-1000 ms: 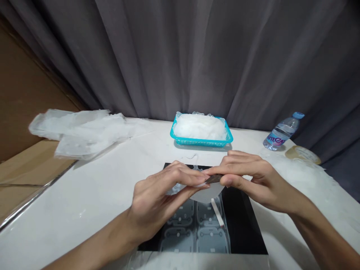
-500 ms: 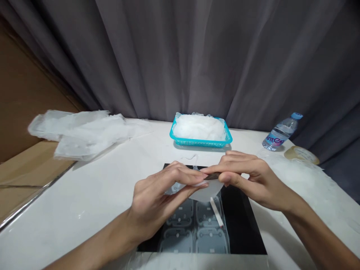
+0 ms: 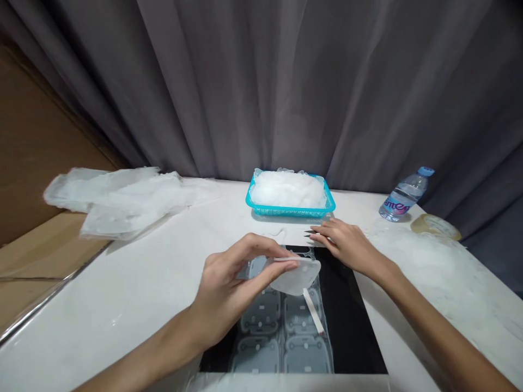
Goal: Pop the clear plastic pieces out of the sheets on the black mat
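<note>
While the left hand (image 3: 229,294), thumb and fingers nearly closed, pinches a translucent piece (image 3: 296,279) above the black mat (image 3: 347,316), the right hand (image 3: 347,245) has moved away, its fingers gripping a dark pointed tool (image 3: 312,232), perhaps tweezers, near the blue basket (image 3: 290,211). So only the left supports the piece now.

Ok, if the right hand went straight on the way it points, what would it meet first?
Probably the thin strand on the table, just ahead of the tweezers in the right hand. Their height is unclear, so they might pass above it.
</note>
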`<state>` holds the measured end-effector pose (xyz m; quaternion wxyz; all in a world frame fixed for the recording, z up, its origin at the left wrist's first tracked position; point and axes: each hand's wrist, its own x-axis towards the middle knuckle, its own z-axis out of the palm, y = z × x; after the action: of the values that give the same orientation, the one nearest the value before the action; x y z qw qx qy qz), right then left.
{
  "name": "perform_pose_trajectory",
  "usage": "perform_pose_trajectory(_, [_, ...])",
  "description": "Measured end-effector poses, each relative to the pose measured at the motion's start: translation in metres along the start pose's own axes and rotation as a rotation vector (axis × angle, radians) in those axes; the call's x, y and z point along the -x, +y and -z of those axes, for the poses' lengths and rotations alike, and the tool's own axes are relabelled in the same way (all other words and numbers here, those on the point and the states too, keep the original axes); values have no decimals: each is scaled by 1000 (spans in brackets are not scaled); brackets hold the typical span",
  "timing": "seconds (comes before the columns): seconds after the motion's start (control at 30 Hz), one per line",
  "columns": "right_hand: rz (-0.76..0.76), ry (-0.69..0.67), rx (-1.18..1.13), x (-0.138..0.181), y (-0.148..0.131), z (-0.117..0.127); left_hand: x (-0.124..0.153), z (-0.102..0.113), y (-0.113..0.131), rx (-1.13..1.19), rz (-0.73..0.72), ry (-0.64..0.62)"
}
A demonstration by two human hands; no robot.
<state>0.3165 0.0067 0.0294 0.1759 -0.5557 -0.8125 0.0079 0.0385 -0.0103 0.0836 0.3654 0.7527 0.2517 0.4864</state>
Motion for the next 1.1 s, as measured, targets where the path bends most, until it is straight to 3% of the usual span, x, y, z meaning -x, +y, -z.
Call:
perform_pose_trajectory(0.13, [-13,34,156,0,14,-42,-7,-2,3,112,287,4])
perform_pose_trajectory(0.27, [-26,77,176,0,15,-60,-15,1,0,341,602,-96])
perform_pose_trajectory(0.53, [-29,164,106,2,17,-70,-21,1,2,685,861,-96])
perform_pose_trajectory(0.63, [-35,202,53,4,18,-73,-20,-1,2,735,890,-109])
perform_pose_trajectory(0.87, [-67,262,5,4,17,-76,-12,-6,-10,555,817,-160])
perform_pose_trajectory(1.1, [-78,280,70,4,18,-78,-14,-9,-6,566,792,-115])
